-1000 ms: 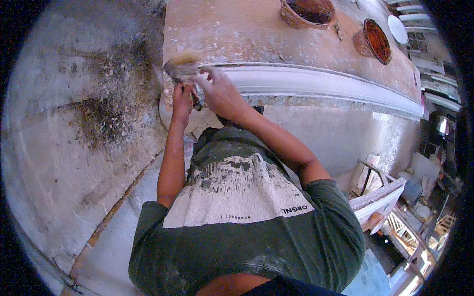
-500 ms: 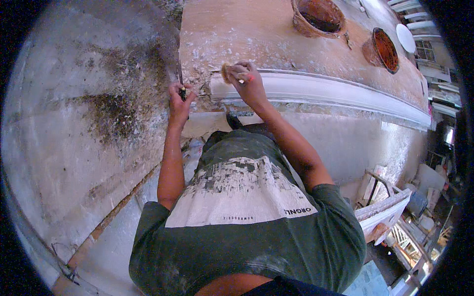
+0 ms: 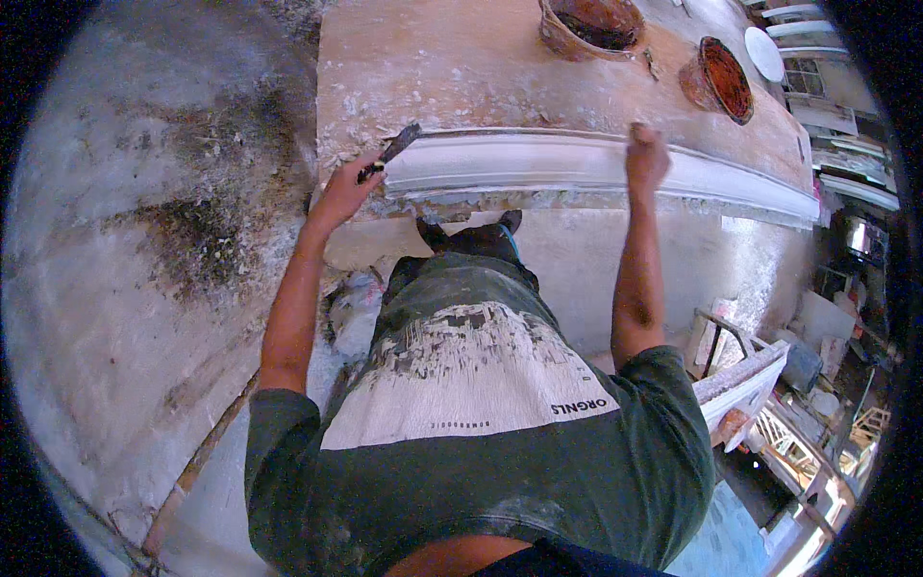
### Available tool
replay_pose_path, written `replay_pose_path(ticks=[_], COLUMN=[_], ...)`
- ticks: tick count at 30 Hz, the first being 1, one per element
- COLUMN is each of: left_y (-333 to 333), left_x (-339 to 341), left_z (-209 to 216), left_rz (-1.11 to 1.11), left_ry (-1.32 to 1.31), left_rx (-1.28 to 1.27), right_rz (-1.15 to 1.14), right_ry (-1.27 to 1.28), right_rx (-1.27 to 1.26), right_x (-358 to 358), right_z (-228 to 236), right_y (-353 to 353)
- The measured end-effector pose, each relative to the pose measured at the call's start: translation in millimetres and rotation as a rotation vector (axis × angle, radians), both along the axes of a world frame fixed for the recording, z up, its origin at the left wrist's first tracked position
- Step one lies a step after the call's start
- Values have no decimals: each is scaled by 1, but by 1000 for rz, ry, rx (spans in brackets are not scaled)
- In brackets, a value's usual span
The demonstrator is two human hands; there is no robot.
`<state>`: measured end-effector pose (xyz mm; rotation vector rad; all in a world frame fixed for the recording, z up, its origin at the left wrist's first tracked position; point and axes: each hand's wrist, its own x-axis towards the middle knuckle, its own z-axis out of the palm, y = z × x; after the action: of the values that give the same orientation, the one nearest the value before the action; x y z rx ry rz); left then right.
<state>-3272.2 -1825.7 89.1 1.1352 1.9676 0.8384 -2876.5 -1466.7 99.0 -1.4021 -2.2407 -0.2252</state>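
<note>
Left hand (image 3: 344, 197) grips a scraper (image 3: 400, 143), likely light, stiff, best held by its handle (image 3: 369, 172); right hand (image 3: 647, 165) clenched, contents unclear.

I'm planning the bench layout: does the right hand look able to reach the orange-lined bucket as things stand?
Likely yes: the right hand is at the white molding, near the orange-lined bucket, and nothing seems to stand between them.

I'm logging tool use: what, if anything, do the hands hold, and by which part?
The left hand holds a flat-bladed scraper by its dark handle. Whether the right hand holds anything cannot be told from this view.
</note>
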Motion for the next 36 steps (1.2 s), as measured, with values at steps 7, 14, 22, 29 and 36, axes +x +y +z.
replay_pose_path(ticks=[7,14,22,29,36], left_y=[73,182,151,155,341], left_x=[6,131,90,127,306], left_z=[11,-27,17,14,-15], left_rz=[-264,-303,-360,-310,-493], left_ry=[-73,195,238,426,399], left_rx=[-184,-12,-117,-190,-82], right_rz=[-213,-264,-322,61,120], right_ry=[792,935,990,678,850], right_rx=[-363,-486,-677,-695,-698], right_x=[73,135,169,180,188], right_z=[68,8,27,16,23], right_y=[-58,-92,-78,-65,-42])
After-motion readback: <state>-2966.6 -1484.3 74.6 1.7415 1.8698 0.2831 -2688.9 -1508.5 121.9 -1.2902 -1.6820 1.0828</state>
